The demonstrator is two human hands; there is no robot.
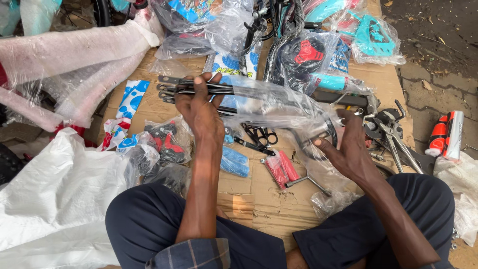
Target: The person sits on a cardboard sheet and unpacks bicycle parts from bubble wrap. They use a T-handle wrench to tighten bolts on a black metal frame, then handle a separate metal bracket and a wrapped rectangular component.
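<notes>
Flattened brown cardboard (259,199) is spread on the ground as the work surface, with paving seen at right. The left hand (201,112) is closed around a bundle of black metal rods in a clear plastic bag (269,102), held above the cardboard at centre. The right hand (348,149) is open, fingers spread against the bag's lower end. Below them, a blue packet (234,162) and a red packet (281,169) are seen. A red-and-white tube (445,134) lies far right.
</notes>
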